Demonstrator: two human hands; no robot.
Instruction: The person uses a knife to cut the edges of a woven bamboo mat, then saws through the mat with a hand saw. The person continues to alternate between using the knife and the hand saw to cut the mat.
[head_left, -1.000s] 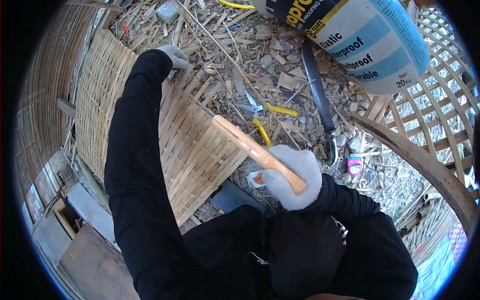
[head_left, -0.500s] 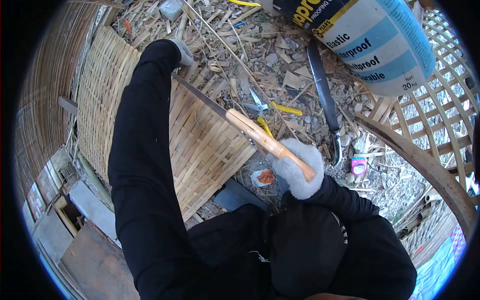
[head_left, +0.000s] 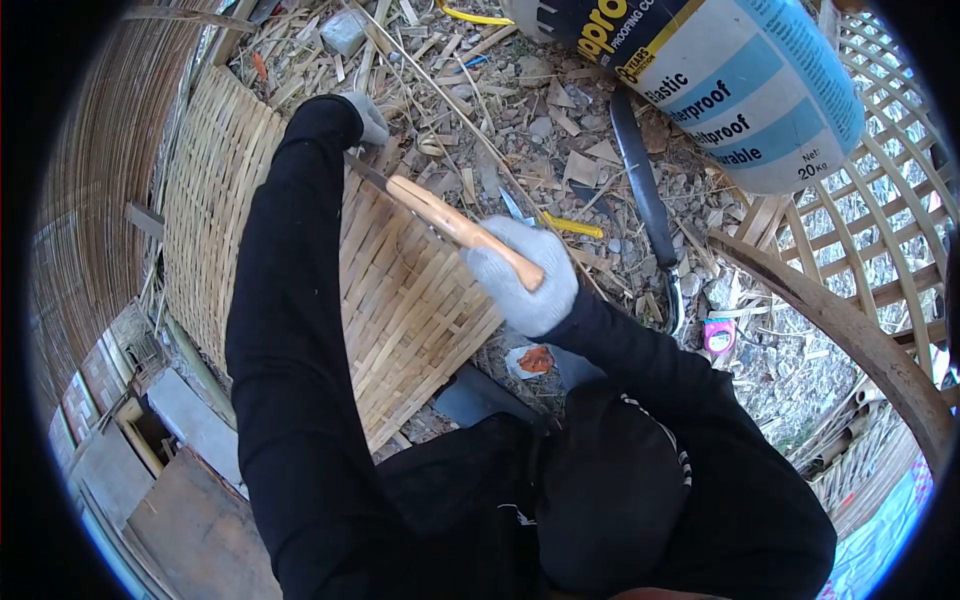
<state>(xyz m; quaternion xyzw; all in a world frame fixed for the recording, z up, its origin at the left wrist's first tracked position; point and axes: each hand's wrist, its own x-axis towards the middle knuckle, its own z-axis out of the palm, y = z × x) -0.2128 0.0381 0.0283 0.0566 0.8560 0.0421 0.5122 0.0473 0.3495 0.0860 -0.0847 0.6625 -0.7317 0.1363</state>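
My right hand [head_left: 522,278], in a light grey glove, is closed around the wooden handle of a saw [head_left: 440,215]. The blade points up and left toward the edge of a woven bamboo panel [head_left: 400,300], and only a short part of it shows near my left sleeve. Gloved too, my left hand [head_left: 370,117] is at the panel's upper edge, just beyond the blade; its fingers are mostly hidden. Yellow-handled pliers [head_left: 570,224] lie on the ground beside my right hand, partly covered by it.
A large knife [head_left: 645,190] lies right of the pliers, near a pink tape measure [head_left: 718,337]. A big white and blue bucket [head_left: 740,90] stands at the upper right, by a bamboo lattice [head_left: 870,210]. Wood chips and stones cover the ground.
My right hand has moved up and left with the saw, and less of the blade shows than before. My left hand stays at the panel's upper edge.
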